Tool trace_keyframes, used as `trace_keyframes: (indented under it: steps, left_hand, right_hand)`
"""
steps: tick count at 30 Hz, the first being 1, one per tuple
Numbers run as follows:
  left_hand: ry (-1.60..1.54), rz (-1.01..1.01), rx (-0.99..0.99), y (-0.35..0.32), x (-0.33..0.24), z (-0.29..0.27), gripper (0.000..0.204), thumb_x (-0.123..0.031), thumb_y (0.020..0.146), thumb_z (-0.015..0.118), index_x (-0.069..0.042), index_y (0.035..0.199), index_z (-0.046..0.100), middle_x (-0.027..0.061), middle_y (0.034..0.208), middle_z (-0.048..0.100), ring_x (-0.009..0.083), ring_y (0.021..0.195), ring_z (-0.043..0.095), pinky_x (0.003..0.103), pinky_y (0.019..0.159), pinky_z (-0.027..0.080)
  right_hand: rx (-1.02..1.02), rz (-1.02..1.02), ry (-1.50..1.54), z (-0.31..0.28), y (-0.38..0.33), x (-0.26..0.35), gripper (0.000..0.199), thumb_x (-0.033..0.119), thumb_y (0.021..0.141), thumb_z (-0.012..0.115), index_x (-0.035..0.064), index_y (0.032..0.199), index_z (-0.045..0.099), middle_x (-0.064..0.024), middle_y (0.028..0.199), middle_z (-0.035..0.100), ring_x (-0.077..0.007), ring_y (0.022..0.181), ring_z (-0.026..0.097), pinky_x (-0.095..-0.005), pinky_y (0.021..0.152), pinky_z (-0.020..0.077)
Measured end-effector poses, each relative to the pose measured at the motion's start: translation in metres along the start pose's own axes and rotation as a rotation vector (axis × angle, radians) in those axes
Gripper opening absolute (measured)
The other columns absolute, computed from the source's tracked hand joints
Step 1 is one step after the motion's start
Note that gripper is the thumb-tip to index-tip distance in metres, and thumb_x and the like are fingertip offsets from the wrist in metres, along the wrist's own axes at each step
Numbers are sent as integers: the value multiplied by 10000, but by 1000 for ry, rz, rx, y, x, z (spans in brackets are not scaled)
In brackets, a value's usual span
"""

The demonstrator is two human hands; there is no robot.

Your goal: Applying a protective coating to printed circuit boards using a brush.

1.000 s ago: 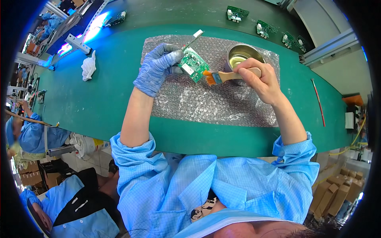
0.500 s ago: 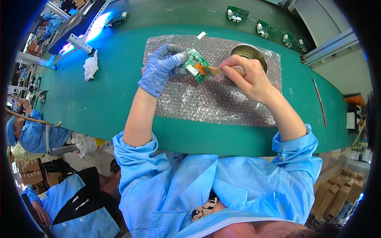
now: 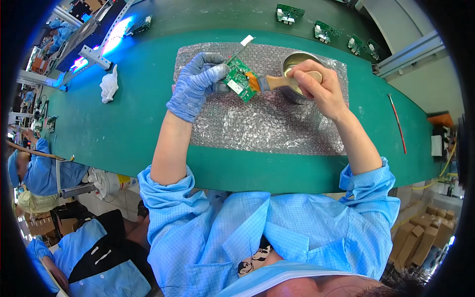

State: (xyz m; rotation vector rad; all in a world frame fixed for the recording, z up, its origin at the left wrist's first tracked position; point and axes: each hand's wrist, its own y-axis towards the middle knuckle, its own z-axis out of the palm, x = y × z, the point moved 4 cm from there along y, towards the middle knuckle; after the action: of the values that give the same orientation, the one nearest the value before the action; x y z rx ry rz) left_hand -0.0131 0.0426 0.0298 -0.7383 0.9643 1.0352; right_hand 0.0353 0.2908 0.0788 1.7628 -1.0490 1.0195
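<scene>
In a blue-grey glove, my left hand (image 3: pixel 194 86) grips a green circuit board (image 3: pixel 239 74) by its left edge, tilted above the bubble wrap (image 3: pixel 232 131). A thin strip with a white end sticks up from the board's top. My bare right hand (image 3: pixel 321 88) pinches the wooden handle of a flat brush (image 3: pixel 277 82). The orange bristles touch the board's right side. Just behind the right hand stands a round metal bowl (image 3: pixel 288 61) on the wrap, partly covered by that hand.
Several circuit boards (image 3: pixel 327 31) lie along the far dark strip. A red stick (image 3: pixel 397 123) rests on the green table (image 3: pixel 123 133) at right. At left are a crumpled white cloth (image 3: pixel 109 85) and a metal frame with a bright lamp (image 3: pixel 117 35). Other people sit at left.
The brush has shifted to the board's right edge, and my right hand has moved slightly right, its handle now more exposed. My left hand and the board have shifted a little left.
</scene>
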Motion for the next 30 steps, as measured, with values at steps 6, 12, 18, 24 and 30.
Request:
trace_keyframes:
  steps: [6,12,18,24,30]
  left_hand:
    - [42,112,-119,0,-6,-1,325,-104,788,672,-4,1057,518,98,951,565,176,812,611,279,651,579]
    - [7,140,-155,-1,-7,5,333,-103,794,670,9,1059,503,109,979,553,197,854,608,301,691,583]
    - [-54,161,-204,3,-4,-4,333,-106,799,664,40,1046,495,123,988,552,214,885,609,303,700,583]
    - [8,222,-261,11,-10,-3,298,-102,803,657,25,1028,510,111,948,561,193,832,611,294,684,586]
    - [74,218,-433,68,-39,-59,249,-128,784,683,-2,948,545,105,942,583,177,717,604,277,570,561]
  right_hand:
    - [-171,-16,178,6,-9,-3,205,202,915,526,16,918,612,25,565,484,-31,481,409,-188,432,305]
    - [-407,-72,-4,17,1,-1,184,179,910,540,6,910,606,28,562,494,-22,470,421,-178,415,320]
    - [-292,-27,6,31,-4,-5,208,194,917,525,2,888,601,37,564,484,-16,470,428,-171,407,322]
    - [-294,-14,40,12,-9,6,213,203,915,524,7,895,607,40,562,476,-19,462,414,-177,407,308]
    - [-704,-74,91,-72,-43,-9,193,163,902,519,-3,958,599,19,583,455,-37,486,382,-184,419,279]
